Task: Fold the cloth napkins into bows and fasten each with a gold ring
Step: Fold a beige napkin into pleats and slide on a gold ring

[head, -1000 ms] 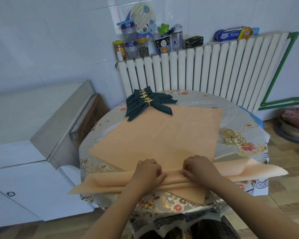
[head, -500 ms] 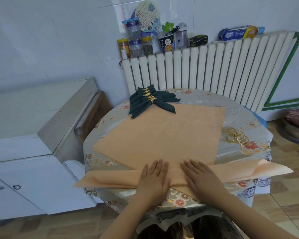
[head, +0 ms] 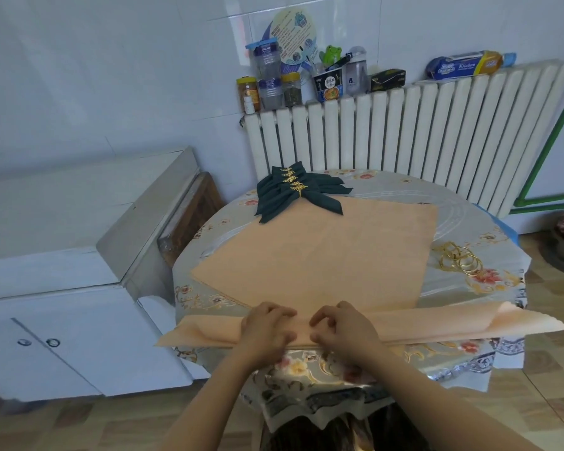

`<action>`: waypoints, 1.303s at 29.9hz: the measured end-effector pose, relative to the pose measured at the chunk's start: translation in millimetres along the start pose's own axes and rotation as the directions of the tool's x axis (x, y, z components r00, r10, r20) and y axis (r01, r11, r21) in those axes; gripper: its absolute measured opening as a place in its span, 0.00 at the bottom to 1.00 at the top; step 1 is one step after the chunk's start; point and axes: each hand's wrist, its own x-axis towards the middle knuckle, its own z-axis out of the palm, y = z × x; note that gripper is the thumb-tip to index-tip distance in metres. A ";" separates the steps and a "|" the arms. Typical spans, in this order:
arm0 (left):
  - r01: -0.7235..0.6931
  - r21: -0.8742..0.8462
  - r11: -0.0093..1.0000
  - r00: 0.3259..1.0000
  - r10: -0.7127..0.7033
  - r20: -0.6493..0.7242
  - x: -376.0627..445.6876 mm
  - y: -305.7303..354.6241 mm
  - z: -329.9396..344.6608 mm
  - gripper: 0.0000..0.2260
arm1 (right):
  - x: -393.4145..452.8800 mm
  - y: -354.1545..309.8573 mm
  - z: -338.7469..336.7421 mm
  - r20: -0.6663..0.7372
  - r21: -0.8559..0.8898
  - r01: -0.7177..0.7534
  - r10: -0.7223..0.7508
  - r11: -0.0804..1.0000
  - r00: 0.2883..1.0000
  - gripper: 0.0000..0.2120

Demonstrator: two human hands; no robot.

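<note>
Fingers curled again after lying flat a moment ago: left hand (head: 267, 327) and right hand (head: 342, 328) both pinching the peach napkin (head: 323, 255) fold. Green bows (head: 295, 192) and gold rings (head: 461, 260) unmoved.

Round floral-clothed table (head: 489, 222) under peach napkin (head: 319, 255), green bows (head: 293, 193), gold rings (head: 459, 260)

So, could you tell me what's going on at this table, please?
A person is pleating a peach napkin at the table's near edge. The left hand and right hand both pinch the folded strip at its middle. Finished green bows with gold clasps sit at the far side, and loose gold rings wait on the right.
</note>
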 end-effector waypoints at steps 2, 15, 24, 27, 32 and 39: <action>0.064 0.025 0.998 0.997 -0.065 0.050 3.0 0.3 -8.7 0.18 | 2.6 -4.1 -0.7 0.031 -0.072 -0.012 0.014 0.997 0.999 0.12; 0.207 0.280 0.937 0.916 -0.286 0.282 26.5 21.3 -43.6 0.28 | 12.7 -6.4 2.0 0.092 -0.111 -0.030 0.040 0.993 0.995 0.13; 0.163 0.376 0.912 0.950 -0.247 0.189 15.8 28.3 -40.4 0.23 | 11.9 -5.4 3.8 0.072 -0.061 -0.035 0.040 0.998 0.997 0.13; 0.097 0.253 0.963 0.993 -0.112 0.045 0.4 31.2 -31.4 0.15 | 11.7 -3.5 3.9 0.070 -0.046 -0.024 0.028 0.999 0.997 0.14; -0.009 -0.035 0.999 0.998 0.007 -0.059 -19.6 26.9 -10.4 0.06 | 13.0 -0.4 2.6 0.087 0.002 -0.012 0.012 1.000 0.996 0.10; -0.145 -0.153 0.978 0.989 0.139 -0.051 -34.9 31.4 -1.4 0.06 | 17.0 5.5 -1.3 0.147 0.126 0.010 -0.028 0.992 0.989 0.12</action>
